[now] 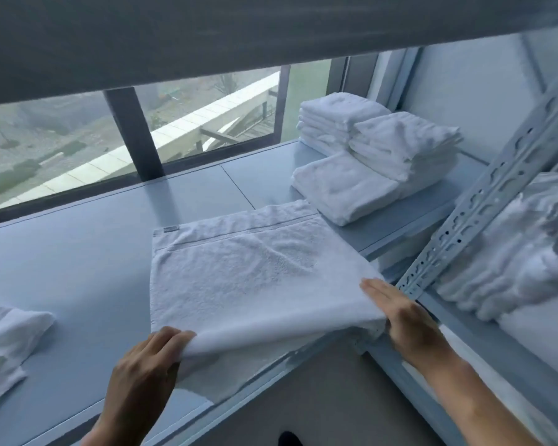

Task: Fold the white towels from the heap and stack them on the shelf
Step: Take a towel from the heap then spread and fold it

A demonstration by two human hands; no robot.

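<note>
A pale blue shelf [94, 252] runs from left to right under a window [62, 140]. On its near middle lies the half-folded towel [248, 272], white, flat, with its near edge lifted off the board and a lower layer hanging over the shelf's near lip.

To the right, past a slotted post [484, 188] that leans across the view, the heap [512, 252] of rumpled white towels sits on another board. At the far right of the shelf stand three folded stacks [406, 146], touching one another, the nearest one lowest. A loose towel [4, 339] lies crumpled at the left edge, well apart from the rest.

The left hand [142, 378] comes up from the near side, wrist bent, fingers curled over the towel's near-left folded corner and gripping it raised. The right hand [406, 323] reaches in from the near right, forearm slanted, fingers straight and together, lying flat on the towel's near-right edge; its thumb cannot be seen and the hand is a little blurred.
</note>
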